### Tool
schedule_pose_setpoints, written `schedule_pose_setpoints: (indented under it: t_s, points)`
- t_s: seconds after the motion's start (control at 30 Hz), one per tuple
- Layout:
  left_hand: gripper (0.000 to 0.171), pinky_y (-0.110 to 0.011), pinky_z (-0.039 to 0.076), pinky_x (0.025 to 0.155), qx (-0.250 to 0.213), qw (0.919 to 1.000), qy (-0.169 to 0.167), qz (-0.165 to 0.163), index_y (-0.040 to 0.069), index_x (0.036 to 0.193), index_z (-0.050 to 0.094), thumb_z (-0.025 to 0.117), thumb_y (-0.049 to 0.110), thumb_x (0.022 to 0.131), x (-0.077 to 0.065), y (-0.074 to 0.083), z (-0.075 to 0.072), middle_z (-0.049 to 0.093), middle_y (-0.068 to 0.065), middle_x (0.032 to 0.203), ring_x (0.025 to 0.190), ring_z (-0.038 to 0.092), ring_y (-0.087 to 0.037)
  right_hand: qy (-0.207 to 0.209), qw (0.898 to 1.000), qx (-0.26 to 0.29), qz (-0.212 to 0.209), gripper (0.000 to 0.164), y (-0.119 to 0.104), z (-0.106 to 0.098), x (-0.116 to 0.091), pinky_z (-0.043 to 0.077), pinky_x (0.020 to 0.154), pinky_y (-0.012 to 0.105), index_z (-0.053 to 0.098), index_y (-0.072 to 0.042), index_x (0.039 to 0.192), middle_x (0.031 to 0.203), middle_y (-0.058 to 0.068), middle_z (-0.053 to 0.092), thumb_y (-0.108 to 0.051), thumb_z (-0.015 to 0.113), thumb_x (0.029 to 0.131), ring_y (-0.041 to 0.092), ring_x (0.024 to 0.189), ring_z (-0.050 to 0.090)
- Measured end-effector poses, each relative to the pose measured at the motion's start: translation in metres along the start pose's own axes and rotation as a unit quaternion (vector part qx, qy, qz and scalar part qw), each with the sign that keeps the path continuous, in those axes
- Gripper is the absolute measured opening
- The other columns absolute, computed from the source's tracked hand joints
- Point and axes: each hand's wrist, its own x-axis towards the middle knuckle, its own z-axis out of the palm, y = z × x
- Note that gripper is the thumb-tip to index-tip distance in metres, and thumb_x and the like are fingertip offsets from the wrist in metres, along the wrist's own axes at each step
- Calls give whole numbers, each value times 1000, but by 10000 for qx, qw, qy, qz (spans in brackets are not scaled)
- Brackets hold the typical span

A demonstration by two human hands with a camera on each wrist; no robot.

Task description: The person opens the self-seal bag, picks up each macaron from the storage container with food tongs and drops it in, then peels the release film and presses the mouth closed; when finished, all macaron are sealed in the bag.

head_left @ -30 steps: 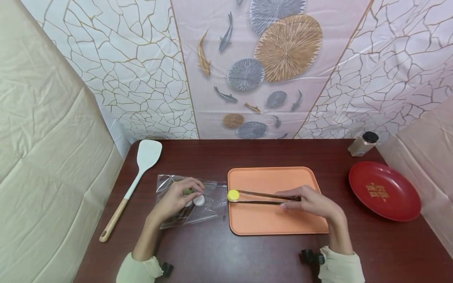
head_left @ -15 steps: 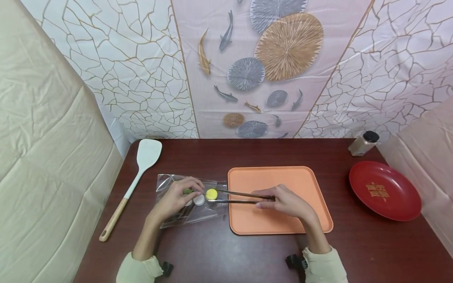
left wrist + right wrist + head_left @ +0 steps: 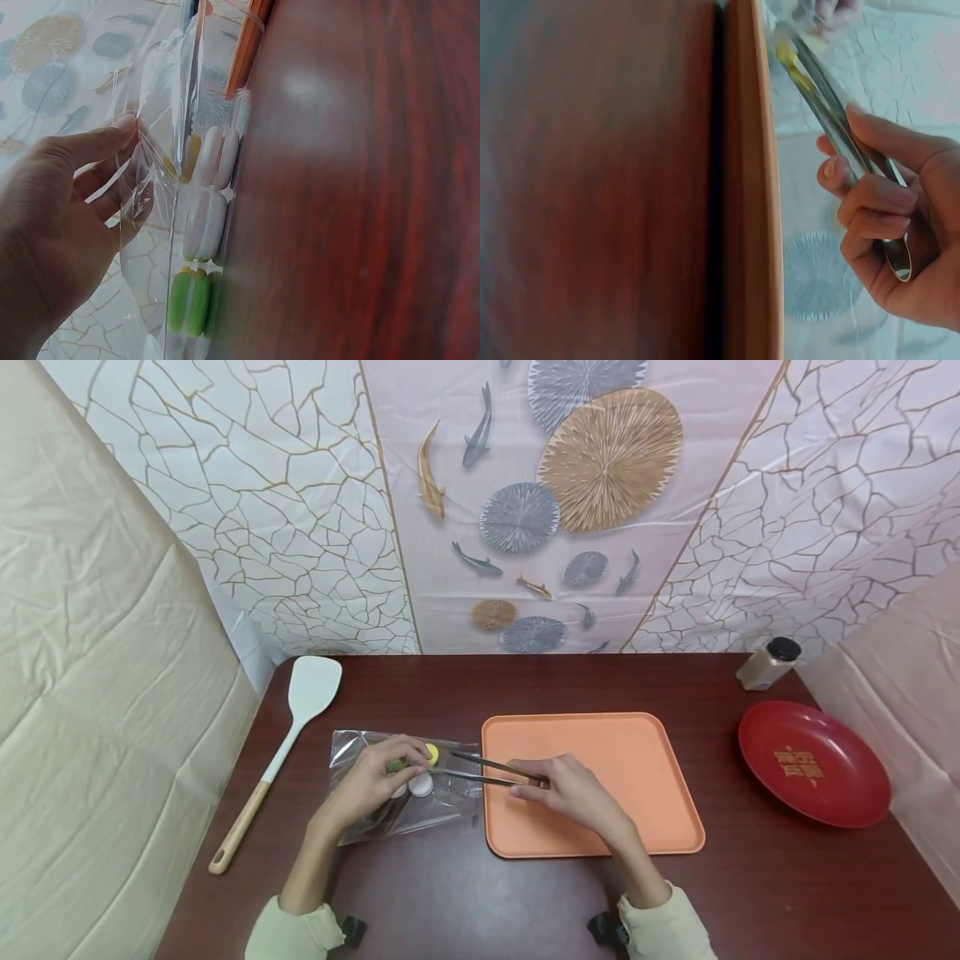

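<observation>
My left hand [image 3: 375,772] pinches the upper layer of a clear plastic bag [image 3: 450,808] and lifts it off the lower one. Inside lie white macarons [image 3: 205,225] and green macarons [image 3: 189,301], partly behind my fingers in the head view. My right hand [image 3: 573,792] grips metal tongs [image 3: 491,766], whose tips reach leftward into the bag's mouth. At those tips, beside my left fingertips, is a yellow macaron [image 3: 432,754]. Whether the tongs still press on it I cannot tell.
An orange tray [image 3: 600,837] lies under my right hand, its left edge by the bag. Left of the bag is a white spatula [image 3: 283,752] with a wooden handle. At right are a red plate [image 3: 847,777] and a black-capped jar [image 3: 768,665].
My right hand has moved left with the tongs, carrying the yellow macaron from the tray's left edge into the bag. The tongs' tips now stand wider apart. My left hand has kept its place.
</observation>
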Motion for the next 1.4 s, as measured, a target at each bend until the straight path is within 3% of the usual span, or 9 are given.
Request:
schedule_pose_setpoints:
  t_s: [0.2,0.5,0.73,0.8,0.97,1.03,1.17,1.27,1.4]
  points:
    - [13,-41,61,101,-18,10000,-63,-28,8,104,80,79,-3,97,-1,0,0,79,-9,118,117,74,-28,279,9991,-307,-109,33,5,24,4,39,57,28,81,-24,127,70,-14,61,-46,78,102,5,63,50]
    - [10,-42,61,101,2,10000,-95,-7,6,104,79,78,-2,98,0,0,-1,78,-12,119,117,73,-29,169,9993,-82,321,36,-25,15,6,38,56,29,82,-18,127,65,-13,55,-43,80,101,7,60,45]
    - [12,-45,62,98,0,9999,-115,25,8,105,79,77,-2,99,0,-1,-1,79,-12,118,115,74,-28,-121,9982,111,584,43,-24,15,6,40,60,30,79,-17,135,77,-9,69,-46,78,102,9,66,49]
    - [13,-45,62,98,-1,9999,-120,39,9,104,79,77,-3,99,0,-1,-1,79,-12,118,115,74,-29,-109,9991,151,378,42,-16,16,4,38,59,28,79,-18,136,73,-10,64,-46,75,105,7,64,48]
    - [14,-46,62,99,44,9999,-124,38,8,104,79,78,-4,98,0,0,0,79,-13,118,115,74,-28,-561,9977,283,252,34,-24,-16,-1,38,57,24,79,-13,131,72,-11,63,-36,75,106,3,64,48]
    - [12,-46,62,99,77,9999,-107,55,6,103,79,78,-4,97,1,0,0,79,-13,118,115,74,-29,-1011,9936,248,434,29,-36,-44,-6,47,63,25,79,-12,128,78,-10,68,-30,77,104,1,69,54]
    - [10,-46,62,100,111,9999,-75,86,2,103,78,79,-6,96,3,1,0,79,-15,117,116,74,-31,-1512,9863,318,579,30,-23,-93,-32,55,77,24,79,-10,129,100,-8,78,-27,76,105,-1,83,62]
    - [9,-47,62,101,102,9999,-96,23,1,103,78,78,-6,96,3,1,1,78,-16,118,118,74,-32,-1311,9857,313,1013,39,-10,-128,-60,54,76,24,76,-7,137,102,-5,78,-28,78,104,0,85,63]
    - [9,-47,61,102,121,9998,-115,-67,1,103,78,77,-5,97,2,0,3,78,-15,118,118,73,-32,-511,9813,-8,1857,44,10,-159,-95,54,75,22,71,-6,143,107,2,78,-27,77,105,4,88,65]
